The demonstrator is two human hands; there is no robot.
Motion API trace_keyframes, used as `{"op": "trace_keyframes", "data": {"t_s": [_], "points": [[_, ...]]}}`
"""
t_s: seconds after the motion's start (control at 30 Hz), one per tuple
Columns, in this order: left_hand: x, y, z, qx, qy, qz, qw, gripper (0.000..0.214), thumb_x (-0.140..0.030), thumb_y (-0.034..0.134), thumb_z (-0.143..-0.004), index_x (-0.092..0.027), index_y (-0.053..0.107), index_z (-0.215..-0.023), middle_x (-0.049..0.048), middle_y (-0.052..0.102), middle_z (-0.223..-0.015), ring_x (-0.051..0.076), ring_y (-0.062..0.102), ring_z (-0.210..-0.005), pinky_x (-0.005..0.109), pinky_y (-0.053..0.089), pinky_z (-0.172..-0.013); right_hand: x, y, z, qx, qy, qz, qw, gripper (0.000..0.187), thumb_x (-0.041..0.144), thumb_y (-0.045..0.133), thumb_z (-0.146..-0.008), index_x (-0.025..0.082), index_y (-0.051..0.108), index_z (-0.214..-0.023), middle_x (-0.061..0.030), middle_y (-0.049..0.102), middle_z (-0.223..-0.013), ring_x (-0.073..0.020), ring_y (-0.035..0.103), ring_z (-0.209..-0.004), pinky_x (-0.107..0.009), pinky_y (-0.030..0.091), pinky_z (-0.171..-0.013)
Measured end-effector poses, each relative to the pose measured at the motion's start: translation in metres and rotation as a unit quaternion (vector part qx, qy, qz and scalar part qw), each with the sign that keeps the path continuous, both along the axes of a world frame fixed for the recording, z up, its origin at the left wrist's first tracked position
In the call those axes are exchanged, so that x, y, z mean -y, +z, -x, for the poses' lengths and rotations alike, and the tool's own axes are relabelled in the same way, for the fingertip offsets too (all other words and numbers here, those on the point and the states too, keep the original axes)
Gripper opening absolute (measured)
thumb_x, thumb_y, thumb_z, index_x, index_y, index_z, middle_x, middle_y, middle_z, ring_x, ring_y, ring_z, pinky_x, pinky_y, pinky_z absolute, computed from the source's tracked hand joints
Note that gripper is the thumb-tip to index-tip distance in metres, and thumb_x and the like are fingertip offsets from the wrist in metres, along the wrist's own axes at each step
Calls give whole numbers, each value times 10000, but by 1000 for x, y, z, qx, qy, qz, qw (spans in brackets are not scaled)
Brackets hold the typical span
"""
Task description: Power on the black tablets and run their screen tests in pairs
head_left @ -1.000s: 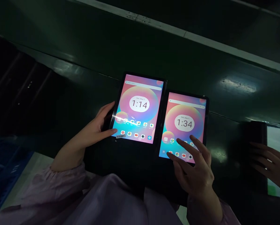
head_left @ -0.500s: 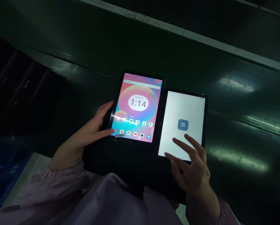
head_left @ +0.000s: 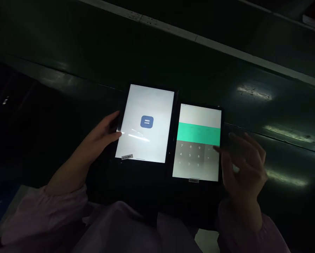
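Note:
Two tablets lie side by side, both screens lit. The left tablet (head_left: 149, 103) shows a white screen with a blue equals-sign icon and has a small label (head_left: 127, 157) near its bottom left corner. My left hand (head_left: 99, 137) holds that tablet by its left edge, thumb on the front and fingers along the side. On the right tablet (head_left: 198, 133) a calculator with a green band and number keys is displayed; a label (head_left: 194, 180) sits at its bottom edge. Beside its right edge is my right hand (head_left: 247, 172), fingers bent but apart, holding nothing.
A dark green work surface (head_left: 107, 49) lies under and around the tablets. A pale strip (head_left: 170, 28) crosses it at the far side. Something blue (head_left: 0, 205) stands at the lower left, in shadow.
The left tablet switched from its home screen to the white icon screen, and the right one from that icon to the calculator. My right hand moved right, off the screen's middle.

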State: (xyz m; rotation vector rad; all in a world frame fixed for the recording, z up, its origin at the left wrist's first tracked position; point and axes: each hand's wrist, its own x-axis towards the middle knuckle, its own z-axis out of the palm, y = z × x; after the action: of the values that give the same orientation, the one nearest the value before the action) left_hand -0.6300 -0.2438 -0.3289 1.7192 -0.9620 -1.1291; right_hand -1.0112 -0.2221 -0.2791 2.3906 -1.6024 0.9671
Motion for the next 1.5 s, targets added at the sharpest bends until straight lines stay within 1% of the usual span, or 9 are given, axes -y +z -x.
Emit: {"op": "trace_keyframes", "data": {"t_s": [0.13,0.33,0.43,0.57,0.73,0.93,1.17,1.33,1.5], "points": [[40,12,29,7,91,17,996,558,-257,763,-764,-205,780,-1319,104,746,-1465,400,632,-1430,653,419,-1274,24,-4,13,-7,-65,24,998,249,214,639,-1057,241,843,-916,-111,801,-1266,-398,703,-1312,-582,647,-922],[73,9,42,3,132,72,989,444,-202,693,-806,-191,803,-1236,80,792,-1374,345,670,-1384,619,360,-1322,28,-13,4,-26,-17,-19,999,262,221,606,-1068,257,862,-1026,-97,747,-1372,-407,614,-1425,-624,626,-1015],[74,5,41,-4,135,101,986,423,-191,684,-774,-185,811,-1178,72,810,-1316,330,688,-1356,590,363,-1328,28,-15,7,-29,-23,-12,999,227,189,652,-1032,285,857,-1038,-62,749,-1369,-405,610,-1427,-626,616,-1032],[74,11,44,30,152,73,985,432,-209,667,-745,-199,810,-1152,50,811,-1299,337,679,-1359,601,381,-1316,27,-15,9,-14,-51,7,999,213,174,668,-1019,288,846,-996,-51,753,-1343,-399,612,-1425,-588,619,-1016],[74,15,47,56,146,71,985,436,-233,649,-729,-210,800,-1137,28,816,-1263,324,682,-1332,588,413,-1295,24,-16,3,-7,-15,-29,999,238,194,624,-1053,271,849,-1054,-65,710,-1442,-418,525,-1515,-623,580,-1085],[72,10,46,49,150,95,983,397,-228,677,-755,-195,809,-1128,40,818,-1255,331,659,-1362,583,347,-1335,23,-12,11,-2,-64,-3,998,232,158,680,-1002,295,866,-1000,-66,765,-1318,-423,611,-1423,-622,617,-1011],[72,15,48,21,146,75,986,410,-186,658,-791,-166,779,-1183,75,795,-1324,348,667,-1371,604,380,-1315,9,2,-20,9,22,-49,998,220,174,663,-995,288,842,-936,-53,745,-1356,-417,574,-1472,-620,611,-1069],[71,11,44,-1,134,88,987,391,-203,678,-800,-184,775,-1179,66,798,-1350,330,675,-1371,556,441,-1287,5,-2,-36,16,44,-57,997,204,150,654,-1000,259,822,-959,-70,741,-1365,-414,561,-1488,-611,609,-1084],[70,5,41,14,125,111,986,391,-194,681,-792,-172,794,-1167,60,816,-1287,318,678,-1345,570,392,-1314,2,-6,-48,-4,62,-82,995,192,158,649,-1015,242,821,-1022,-97,724,-1409,-419,505,-1532,-629,568,-1130]]}}
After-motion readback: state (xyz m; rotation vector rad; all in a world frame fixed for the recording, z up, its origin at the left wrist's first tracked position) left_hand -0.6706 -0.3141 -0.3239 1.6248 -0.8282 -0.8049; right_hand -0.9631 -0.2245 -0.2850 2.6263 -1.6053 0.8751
